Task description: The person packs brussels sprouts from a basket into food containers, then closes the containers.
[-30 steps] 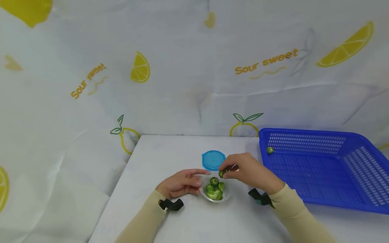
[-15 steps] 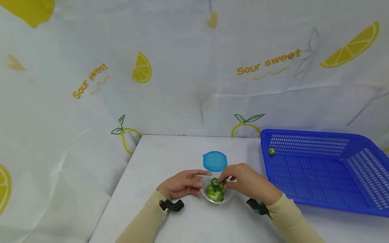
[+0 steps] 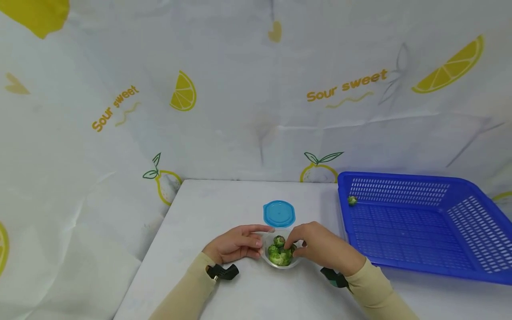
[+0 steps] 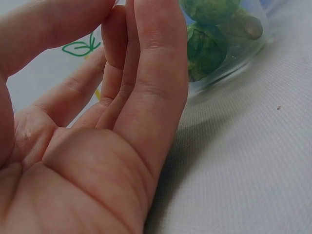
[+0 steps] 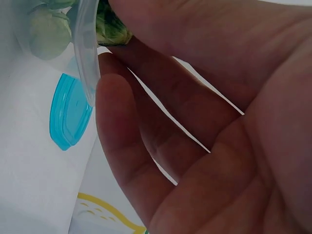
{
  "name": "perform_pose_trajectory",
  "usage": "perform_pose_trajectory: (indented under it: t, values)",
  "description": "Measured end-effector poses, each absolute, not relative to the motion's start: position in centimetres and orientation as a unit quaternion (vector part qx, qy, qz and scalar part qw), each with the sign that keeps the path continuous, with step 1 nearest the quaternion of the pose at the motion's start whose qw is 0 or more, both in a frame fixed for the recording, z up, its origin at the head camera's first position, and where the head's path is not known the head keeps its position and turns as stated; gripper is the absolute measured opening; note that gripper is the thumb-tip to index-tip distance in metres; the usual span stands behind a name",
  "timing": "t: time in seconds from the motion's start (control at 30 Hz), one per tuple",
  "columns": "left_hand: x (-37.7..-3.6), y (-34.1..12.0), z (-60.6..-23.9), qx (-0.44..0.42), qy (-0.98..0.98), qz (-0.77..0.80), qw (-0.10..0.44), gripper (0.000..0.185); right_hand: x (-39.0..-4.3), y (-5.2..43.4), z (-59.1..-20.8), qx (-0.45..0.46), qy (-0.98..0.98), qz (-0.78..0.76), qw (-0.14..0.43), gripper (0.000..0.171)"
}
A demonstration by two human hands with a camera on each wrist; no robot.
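Note:
A small clear plastic bowl (image 3: 295, 263) stands on the white table with several green Brussels sprouts (image 3: 281, 258) inside. My left hand (image 3: 236, 244) rests against the bowl's left side, its fingers fairly straight and the topmost one reaching along the far rim. Over the right rim my right hand (image 3: 320, 249) dips into the bowl. In the right wrist view, a sprout (image 5: 111, 27) lies between its thumb and fingers, just beside the clear rim (image 5: 87, 53); the fingers partly hide it. More sprouts (image 4: 207, 48) show through the wall in the left wrist view.
Behind the bowl a blue lid (image 3: 278, 214) lies flat on the table. To the right stands a large blue basket (image 3: 400, 174) with one sprout (image 3: 352, 201) in its far left corner. A lemon-printed sheet (image 3: 224, 133) hangs behind the table.
My right hand has come down from above the right rim with a sprout, and its fingertips are now inside the bowl. My left hand has stayed at the bowl's left side.

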State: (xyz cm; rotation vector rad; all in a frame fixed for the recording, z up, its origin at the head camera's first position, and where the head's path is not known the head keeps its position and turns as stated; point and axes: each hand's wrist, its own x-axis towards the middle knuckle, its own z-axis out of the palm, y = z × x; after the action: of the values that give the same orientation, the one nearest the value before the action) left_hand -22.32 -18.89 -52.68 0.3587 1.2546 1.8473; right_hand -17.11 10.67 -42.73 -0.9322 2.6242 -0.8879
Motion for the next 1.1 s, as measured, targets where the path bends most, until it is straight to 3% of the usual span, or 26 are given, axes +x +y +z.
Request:
perform_pose_trajectory:
  t: [0.27, 0.77, 1.1]
  values:
    - [-22.3, -19.0, -52.7, 0.141, 0.495, 0.741, 0.430, 0.064, -17.1, 10.8, -42.5, -0.297, 0.895, -0.308, 0.123, 0.023]
    - [-22.3, -18.6, -52.9, 0.127, 0.505, 0.737, 0.430, 0.065, -16.5, 11.0, -42.0, -0.300, 0.900, -0.304, 0.089, 0.021]
    - [-22.2, -18.8, -53.1, 0.136, 0.513, 0.735, 0.422, 0.065, -17.9, 17.2, -37.0, -0.230, 0.931, -0.278, 0.052, 0.017]
